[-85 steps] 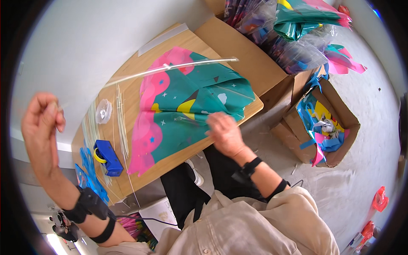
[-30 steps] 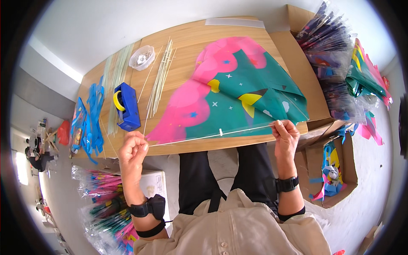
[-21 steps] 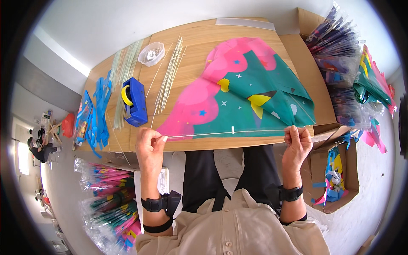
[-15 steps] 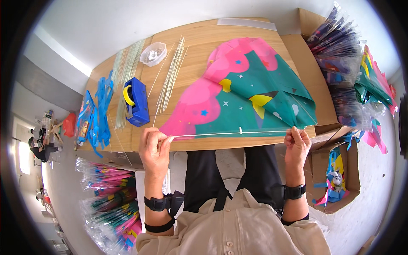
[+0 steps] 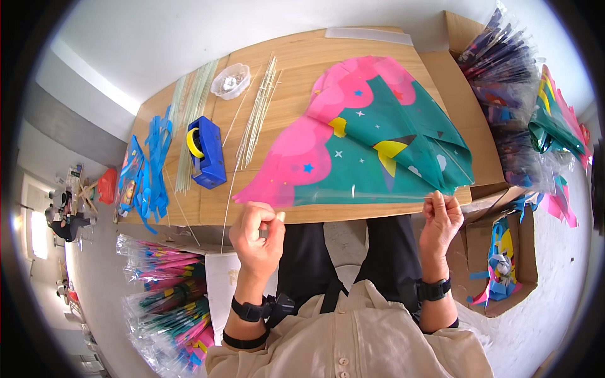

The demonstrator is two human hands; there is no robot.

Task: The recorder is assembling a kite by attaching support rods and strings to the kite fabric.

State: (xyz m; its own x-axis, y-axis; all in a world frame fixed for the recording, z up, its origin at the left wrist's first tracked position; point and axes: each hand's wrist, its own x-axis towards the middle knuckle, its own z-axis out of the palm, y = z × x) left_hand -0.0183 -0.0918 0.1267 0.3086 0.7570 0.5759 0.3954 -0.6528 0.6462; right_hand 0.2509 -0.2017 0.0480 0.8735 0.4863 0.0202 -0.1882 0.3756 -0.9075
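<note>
A pink and green kite sheet with stars and yellow shapes lies partly folded on the table. Along its near edge runs a clear strip with a small white mark. My right hand pinches the sheet's near right corner between thumb and fingers. Just below the pink left end of that edge, my left hand is closed with fingers curled and thumb raised; whether anything is between them is hidden. Thin pale rods lie on the table left of the sheet, and one long rod sticks out past the front edge.
A blue tape dispenser, a clear plastic tub and blue strips sit on the wooden table's left. Wrapped colourful bundles stand below left. Cardboard boxes and more bundles flank the right.
My left hand has come off the sheet's left end, moving right and towards me. The taut white line along the near edge no longer shows. My right hand stays at its corner.
</note>
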